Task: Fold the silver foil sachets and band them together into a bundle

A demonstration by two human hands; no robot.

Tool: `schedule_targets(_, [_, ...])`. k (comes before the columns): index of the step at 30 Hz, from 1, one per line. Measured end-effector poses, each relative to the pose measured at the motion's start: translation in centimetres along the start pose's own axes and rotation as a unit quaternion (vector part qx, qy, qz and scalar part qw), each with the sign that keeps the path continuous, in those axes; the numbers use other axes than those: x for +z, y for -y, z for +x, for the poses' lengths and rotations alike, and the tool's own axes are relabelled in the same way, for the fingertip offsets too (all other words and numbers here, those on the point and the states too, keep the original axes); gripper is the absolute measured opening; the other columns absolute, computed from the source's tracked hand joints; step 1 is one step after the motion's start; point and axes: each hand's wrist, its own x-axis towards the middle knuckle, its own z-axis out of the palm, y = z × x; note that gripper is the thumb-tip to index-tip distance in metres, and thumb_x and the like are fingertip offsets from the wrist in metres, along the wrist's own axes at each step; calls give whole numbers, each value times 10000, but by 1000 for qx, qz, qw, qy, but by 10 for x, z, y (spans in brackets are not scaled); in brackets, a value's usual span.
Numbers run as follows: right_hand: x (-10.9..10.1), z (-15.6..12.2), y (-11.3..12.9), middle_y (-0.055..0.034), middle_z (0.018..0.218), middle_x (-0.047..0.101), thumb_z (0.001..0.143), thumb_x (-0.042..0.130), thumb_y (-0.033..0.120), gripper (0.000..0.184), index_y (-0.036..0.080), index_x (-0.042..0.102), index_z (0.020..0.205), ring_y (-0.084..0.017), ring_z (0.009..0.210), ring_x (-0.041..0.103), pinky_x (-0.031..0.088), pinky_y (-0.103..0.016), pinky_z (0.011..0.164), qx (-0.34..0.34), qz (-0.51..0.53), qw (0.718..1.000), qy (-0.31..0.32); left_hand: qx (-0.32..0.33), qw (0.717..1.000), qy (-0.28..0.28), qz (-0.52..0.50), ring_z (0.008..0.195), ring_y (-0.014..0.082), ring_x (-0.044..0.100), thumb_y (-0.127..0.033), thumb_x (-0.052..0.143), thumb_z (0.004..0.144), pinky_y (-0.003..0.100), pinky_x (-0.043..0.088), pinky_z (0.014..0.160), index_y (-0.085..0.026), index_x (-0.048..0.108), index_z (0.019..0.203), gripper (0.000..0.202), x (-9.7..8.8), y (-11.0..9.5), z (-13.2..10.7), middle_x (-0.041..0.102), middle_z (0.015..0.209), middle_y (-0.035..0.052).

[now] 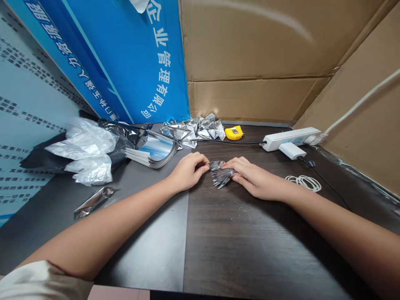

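Between my hands, over the middle of the table, is a fanned bunch of pleated silver foil [221, 177]. My right hand [250, 177] pinches its right side, thumb below and fingers above. A flat strip of the same foil [216, 165] stretches from the top of the bunch toward the left. The thumb and forefinger of my left hand [191, 170] are closed on that strip's left end. Behind my hands lies a heap of crumpled silver foil pieces [193, 129]. One more folded silver foil piece [93, 203] rests by my left forearm.
A yellow tape measure [234, 133] sits right of the heap. Farther right are a white power strip [289, 138], a white charger [292, 151] and a coiled white cable [304, 182]. Curved booklets [153, 152] and clear plastic bags [87, 143] lie left. Cardboard [250, 50] walls the back.
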Motion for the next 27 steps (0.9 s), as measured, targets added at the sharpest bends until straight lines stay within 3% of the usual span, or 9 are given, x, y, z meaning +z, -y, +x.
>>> schedule_targets(8, [3,2,-1,-145,1226,603,1031,381,197,349,224,514,1352,-305,1165,531,475,-540,1027,-14,-8,1000,2,24,999,16,34,913,203,635,-184,597,930,349,479,860,-187,692,949,97,2,-3,-1,730,953,39])
schedule_targets(14, [10,4,0,-144,1172,597,1017,392,182,420,238,439,1430,-314,1083,570,522,-571,946,0,-40,999,-20,-11,1000,5,-2,888,184,675,-163,701,880,308,498,822,-218,763,965,118,1,-2,0,777,947,9])
schedule_targets(20, [15,4,-1,-172,1376,525,1013,417,181,488,245,304,1483,-333,1293,532,498,-600,1037,-16,-53,998,-42,22,1000,-8,-4,861,176,699,-124,711,877,291,527,807,-233,802,985,177,4,2,0,795,920,20])
schedule_targets(27, [16,8,1,-173,1273,553,1027,395,197,439,220,360,1464,-332,1218,552,502,-603,1020,-7,-48,998,-27,41,999,-5,-8,876,161,720,-110,676,898,269,544,826,-212,778,1008,181,3,0,-1,792,950,19])
